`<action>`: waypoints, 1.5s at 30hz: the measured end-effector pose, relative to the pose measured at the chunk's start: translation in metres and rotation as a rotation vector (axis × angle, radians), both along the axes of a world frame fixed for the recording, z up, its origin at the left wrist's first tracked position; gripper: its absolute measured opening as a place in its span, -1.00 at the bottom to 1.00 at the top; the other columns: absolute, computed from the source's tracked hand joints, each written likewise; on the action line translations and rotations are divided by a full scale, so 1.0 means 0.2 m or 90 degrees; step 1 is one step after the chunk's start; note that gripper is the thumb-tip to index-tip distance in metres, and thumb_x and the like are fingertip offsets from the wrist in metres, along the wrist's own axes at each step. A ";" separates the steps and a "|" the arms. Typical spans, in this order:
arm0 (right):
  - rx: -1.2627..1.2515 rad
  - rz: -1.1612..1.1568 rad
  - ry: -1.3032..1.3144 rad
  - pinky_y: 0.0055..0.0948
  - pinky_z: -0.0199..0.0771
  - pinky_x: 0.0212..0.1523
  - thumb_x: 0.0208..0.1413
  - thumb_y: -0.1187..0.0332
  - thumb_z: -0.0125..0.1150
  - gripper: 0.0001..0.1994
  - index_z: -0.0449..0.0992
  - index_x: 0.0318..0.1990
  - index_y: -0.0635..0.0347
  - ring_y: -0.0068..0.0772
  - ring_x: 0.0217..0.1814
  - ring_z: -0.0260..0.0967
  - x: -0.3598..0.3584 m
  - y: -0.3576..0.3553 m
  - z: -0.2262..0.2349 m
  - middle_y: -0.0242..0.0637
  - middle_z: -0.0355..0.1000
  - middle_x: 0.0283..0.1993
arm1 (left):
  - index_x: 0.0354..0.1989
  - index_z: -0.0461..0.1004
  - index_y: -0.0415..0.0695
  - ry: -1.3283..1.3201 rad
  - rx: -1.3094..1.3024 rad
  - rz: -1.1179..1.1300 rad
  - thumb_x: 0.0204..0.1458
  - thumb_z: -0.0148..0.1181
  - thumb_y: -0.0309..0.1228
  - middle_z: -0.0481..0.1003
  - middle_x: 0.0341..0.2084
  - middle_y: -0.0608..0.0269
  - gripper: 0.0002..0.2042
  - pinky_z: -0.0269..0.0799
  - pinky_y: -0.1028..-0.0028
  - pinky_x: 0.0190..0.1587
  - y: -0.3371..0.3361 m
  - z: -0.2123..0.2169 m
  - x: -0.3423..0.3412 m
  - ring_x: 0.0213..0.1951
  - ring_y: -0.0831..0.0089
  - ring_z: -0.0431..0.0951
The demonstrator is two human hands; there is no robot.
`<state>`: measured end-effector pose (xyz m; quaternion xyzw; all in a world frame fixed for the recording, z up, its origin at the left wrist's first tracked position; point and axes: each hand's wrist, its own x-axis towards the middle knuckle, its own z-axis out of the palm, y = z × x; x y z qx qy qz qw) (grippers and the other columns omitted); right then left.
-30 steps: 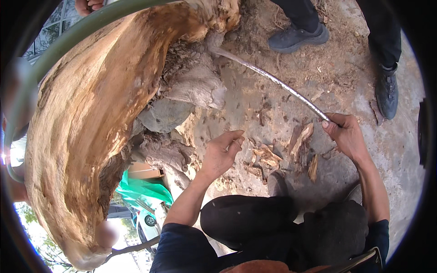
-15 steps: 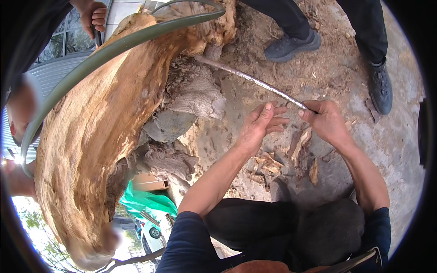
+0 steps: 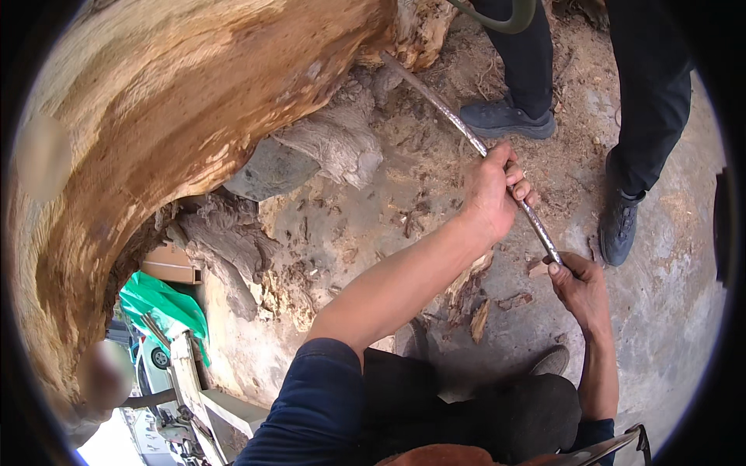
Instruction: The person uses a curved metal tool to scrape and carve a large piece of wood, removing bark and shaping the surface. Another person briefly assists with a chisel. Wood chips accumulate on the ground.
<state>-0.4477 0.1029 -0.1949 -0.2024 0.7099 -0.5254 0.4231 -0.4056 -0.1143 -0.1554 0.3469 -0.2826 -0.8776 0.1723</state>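
Observation:
A long, worn metal bar (image 3: 443, 111) slants from the underside of a big bark-stripped tree trunk (image 3: 210, 101) down toward my right. My left hand (image 3: 491, 190) is wrapped around the bar near its middle. Lower down, my right hand (image 3: 581, 293) grips its near end. The bar's far tip meets the wood where the trunk joins rough, splintered lumps; whether it is wedged in, I cannot tell. Below the trunk lie a grey stone (image 3: 272, 168) and gnarled grey root wood (image 3: 346, 144).
Another person stands at the far right, with one dark shoe (image 3: 509, 118) near the bar and the other shoe (image 3: 619, 229) further right. Wood chips (image 3: 479, 321) litter the ground. A green sheet (image 3: 161, 304) and a cardboard box (image 3: 169, 262) lie at lower left.
My left hand, open and off the bar before, has closed around it. My right hand sits lower. The view has shifted, and the green curved tube now shows only at the top edge.

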 end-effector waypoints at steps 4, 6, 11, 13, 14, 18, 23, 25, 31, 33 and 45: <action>0.082 -0.072 0.101 -0.51 0.23 -0.42 0.17 0.22 0.37 -0.69 0.62 -0.16 0.35 -0.65 -0.45 0.19 0.01 0.29 -0.09 -0.53 0.35 -0.52 | -0.36 0.25 -0.08 0.000 0.041 0.022 0.29 -0.03 -0.25 0.05 -0.76 0.43 -0.78 0.21 0.25 -0.51 0.05 0.00 -0.05 -0.71 0.49 0.09; 0.108 -0.125 0.141 -0.54 0.24 -0.40 0.15 0.20 0.39 -0.67 0.62 -0.14 0.35 -0.66 -0.43 0.20 0.02 0.39 -0.04 -0.49 0.37 -0.50 | -0.38 0.26 -0.08 -0.005 0.084 0.015 0.29 -0.01 -0.25 0.06 -0.75 0.43 -0.77 0.20 0.25 -0.53 0.10 -0.02 -0.11 -0.71 0.49 0.10; 0.125 -0.158 0.255 -0.54 0.27 -0.36 0.13 0.24 0.40 -0.66 0.62 -0.09 0.36 -0.64 -0.40 0.23 0.07 0.35 0.07 -0.49 0.40 -0.48 | -0.39 0.27 -0.09 0.051 0.090 0.028 0.28 0.01 -0.24 0.10 -0.75 0.42 -0.75 0.21 0.25 -0.56 0.06 0.09 -0.06 -0.72 0.47 0.13; 0.113 -0.157 0.280 -0.55 0.28 -0.35 0.13 0.25 0.39 -0.66 0.62 -0.09 0.38 -0.64 -0.38 0.23 0.05 0.37 0.08 -0.50 0.41 -0.46 | -0.40 0.27 -0.10 0.069 0.080 0.026 0.28 0.01 -0.23 0.13 -0.74 0.41 -0.74 0.22 0.24 -0.56 0.07 0.14 -0.06 -0.72 0.47 0.15; 0.105 -0.154 0.294 -0.55 0.27 -0.35 0.14 0.27 0.39 -0.70 0.60 -0.16 0.40 -0.64 -0.38 0.22 0.05 0.37 0.09 -0.51 0.41 -0.46 | -0.41 0.28 -0.11 0.070 0.080 0.037 0.26 0.04 -0.28 0.18 -0.73 0.38 -0.76 0.26 0.24 -0.59 0.07 0.16 -0.06 -0.72 0.44 0.22; 0.080 -0.123 0.222 -0.55 0.26 -0.36 0.14 0.30 0.39 -0.74 0.56 -0.23 0.37 -0.64 -0.40 0.21 0.02 0.46 0.12 -0.50 0.39 -0.47 | -0.36 0.29 -0.16 0.023 -0.004 0.075 0.20 0.06 -0.38 0.26 -0.67 0.31 -0.85 0.36 0.29 -0.67 0.07 0.19 -0.04 -0.68 0.41 0.36; 0.116 -0.188 0.363 -0.55 0.21 -0.40 0.16 0.31 0.37 -0.76 0.55 -0.23 0.36 -0.65 -0.42 0.18 0.05 0.46 0.15 -0.49 0.38 -0.48 | -0.25 0.26 -0.19 -0.022 -0.106 0.054 0.25 -0.07 -0.45 0.34 -0.52 0.27 -0.92 0.51 0.34 -0.61 0.09 0.25 0.01 -0.62 0.43 0.46; 0.087 -0.230 0.395 -0.53 0.17 -0.42 0.20 0.28 0.33 -0.74 0.58 -0.20 0.36 -0.63 -0.43 0.17 0.07 0.45 0.12 -0.51 0.35 -0.50 | -0.21 0.24 -0.19 -0.031 -0.136 0.046 0.27 -0.10 -0.46 0.35 -0.51 0.27 -0.93 0.52 0.36 -0.59 0.10 0.24 0.01 -0.61 0.43 0.48; 0.144 -0.219 0.373 -0.47 0.14 -0.44 0.24 0.11 0.27 -0.61 0.61 -0.19 0.38 -0.59 -0.46 0.15 0.12 0.42 0.13 -0.48 0.28 -0.55 | -0.11 0.14 -0.17 -0.024 -0.201 0.010 0.31 -0.12 -0.42 0.38 -0.48 0.24 -0.88 0.55 0.40 -0.56 0.05 0.21 0.01 -0.59 0.43 0.50; 0.155 -0.210 0.380 -0.45 0.14 -0.45 0.25 0.07 0.26 -0.58 0.61 -0.22 0.38 -0.58 -0.48 0.14 0.11 0.41 0.13 -0.47 0.27 -0.58 | -0.11 0.13 -0.17 -0.045 -0.205 0.011 0.34 -0.11 -0.38 0.41 -0.46 0.22 -0.86 0.55 0.40 -0.56 0.04 0.21 0.01 -0.58 0.41 0.53; 0.147 -0.188 0.314 -0.46 0.14 -0.46 0.24 0.05 0.28 -0.56 0.60 -0.29 0.39 -0.61 -0.48 0.13 0.08 0.39 0.06 -0.49 0.28 -0.58 | -0.16 0.21 -0.14 -0.028 -0.186 0.014 0.38 -0.15 -0.32 0.43 -0.56 0.24 -0.85 0.51 0.43 -0.63 0.09 0.12 0.02 -0.65 0.42 0.54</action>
